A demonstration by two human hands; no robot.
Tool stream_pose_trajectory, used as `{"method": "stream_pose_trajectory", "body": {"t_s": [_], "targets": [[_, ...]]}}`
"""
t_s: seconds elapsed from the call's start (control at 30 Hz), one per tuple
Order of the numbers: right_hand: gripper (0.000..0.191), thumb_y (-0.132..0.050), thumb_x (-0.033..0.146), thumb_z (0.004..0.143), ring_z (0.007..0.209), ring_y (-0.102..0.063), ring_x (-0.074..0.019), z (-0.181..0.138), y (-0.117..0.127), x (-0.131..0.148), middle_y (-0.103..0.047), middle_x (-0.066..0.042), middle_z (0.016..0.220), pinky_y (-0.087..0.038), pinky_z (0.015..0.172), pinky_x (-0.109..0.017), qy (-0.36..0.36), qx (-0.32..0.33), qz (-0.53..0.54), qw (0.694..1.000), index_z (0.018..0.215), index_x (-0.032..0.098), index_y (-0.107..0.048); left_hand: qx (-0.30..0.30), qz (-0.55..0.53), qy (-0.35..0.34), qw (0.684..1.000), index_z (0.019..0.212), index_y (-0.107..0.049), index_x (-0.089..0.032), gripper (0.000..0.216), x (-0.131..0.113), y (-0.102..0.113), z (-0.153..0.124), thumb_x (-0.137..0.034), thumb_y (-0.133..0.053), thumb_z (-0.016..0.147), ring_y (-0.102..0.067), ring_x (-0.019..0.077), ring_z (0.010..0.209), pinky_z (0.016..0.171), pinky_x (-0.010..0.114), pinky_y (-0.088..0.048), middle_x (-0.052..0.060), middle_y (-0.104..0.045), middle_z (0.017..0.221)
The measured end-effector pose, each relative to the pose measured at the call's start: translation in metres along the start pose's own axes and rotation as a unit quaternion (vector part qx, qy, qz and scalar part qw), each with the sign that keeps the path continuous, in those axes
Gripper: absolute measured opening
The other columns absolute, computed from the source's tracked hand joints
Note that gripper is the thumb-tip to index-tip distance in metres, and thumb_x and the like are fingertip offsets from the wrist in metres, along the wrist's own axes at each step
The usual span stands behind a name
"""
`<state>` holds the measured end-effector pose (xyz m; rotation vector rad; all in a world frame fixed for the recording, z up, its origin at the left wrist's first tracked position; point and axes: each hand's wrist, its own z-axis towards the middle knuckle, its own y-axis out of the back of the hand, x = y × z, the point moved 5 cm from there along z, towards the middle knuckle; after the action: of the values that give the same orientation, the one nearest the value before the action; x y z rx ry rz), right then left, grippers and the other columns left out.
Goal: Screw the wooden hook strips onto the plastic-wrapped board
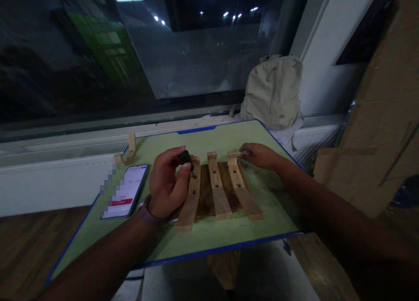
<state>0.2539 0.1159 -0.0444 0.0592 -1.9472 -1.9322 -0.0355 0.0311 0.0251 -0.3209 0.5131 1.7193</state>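
Three curved wooden hooks, each with two dark holes, lie side by side on a brown sheet point(205, 185). My left hand point(168, 183) is closed around the black handle of what looks like a short screwdriver point(185, 157). Its thin shaft points down at the upper hole of the left wooden hook point(191, 205). Untouched between the hands is the middle wooden hook point(220, 200). At the upturned far end of the right wooden hook point(244, 196), the curled fingertips of my right hand point(258, 156) grip its edge.
The hooks rest on a green table point(157, 244) with a blue edge. A phone point(126, 192) lies left of my left hand. Behind it, another wooden hook point(132, 148) stands at the table's corner. A beige backpack point(274, 91) leans by the window, with cardboard point(369, 117) at right.
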Motion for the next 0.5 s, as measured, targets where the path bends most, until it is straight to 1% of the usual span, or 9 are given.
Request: {"method": "stream_pose_trajectory", "body": {"t_s": [0.1, 0.17, 0.37, 0.5], "targets": [[0.03, -0.058, 0.03, 0.095, 0.08, -0.063, -0.0213, 0.0, 0.001, 0.001, -0.072, -0.009, 0.092, -0.041, 0.071, -0.029, -0.004, -0.001, 0.003, 1.0, 0.119, 0.014, -0.068, -0.025, -0.005, 0.051, 0.998, 0.128, -0.057, -0.026, 0.034, 0.008, 0.001, 0.004, -0.026, -0.065, 0.095, -0.07, 0.0141, 0.087, 0.074, 0.027, -0.06, 0.003, -0.066, 0.097], [0.031, -0.058, 0.03, 0.095, 0.079, -0.063, -0.0212, -0.001, 0.002, 0.001, -0.072, -0.009, 0.091, -0.041, 0.07, -0.029, -0.004, 0.0, 0.004, 1.0, 0.119, 0.014, -0.068, -0.037, -0.01, 0.07, 0.997, 0.126, -0.057, -0.025, 0.033, 0.011, 0.0, 0.007, -0.03, -0.066, 0.095, -0.07, 0.0141, 0.086, 0.074, 0.027, -0.059, 0.002, -0.066, 0.095], [0.03, -0.057, 0.03, 0.095, 0.076, -0.061, -0.0208, -0.001, 0.001, 0.0, -0.072, -0.009, 0.089, -0.04, 0.069, -0.029, -0.003, -0.002, 0.008, 1.0, 0.118, 0.015, -0.068, -0.033, -0.016, 0.09, 0.995, 0.126, -0.056, -0.026, 0.038, 0.019, 0.0, 0.011, -0.032, -0.072, 0.091, -0.069, 0.0132, 0.087, 0.074, 0.026, -0.058, 0.002, -0.066, 0.098], [0.03, -0.057, 0.03, 0.094, 0.077, -0.061, -0.0209, 0.0, 0.002, 0.001, -0.071, -0.008, 0.088, -0.04, 0.069, -0.029, -0.002, -0.002, 0.008, 1.0, 0.117, 0.015, -0.068, -0.063, -0.022, 0.088, 0.994, 0.121, -0.059, -0.025, 0.042, 0.026, 0.003, 0.013, -0.036, -0.078, 0.085, -0.068, 0.0119, 0.082, 0.07, 0.024, -0.057, 0.001, -0.065, 0.094]]}}
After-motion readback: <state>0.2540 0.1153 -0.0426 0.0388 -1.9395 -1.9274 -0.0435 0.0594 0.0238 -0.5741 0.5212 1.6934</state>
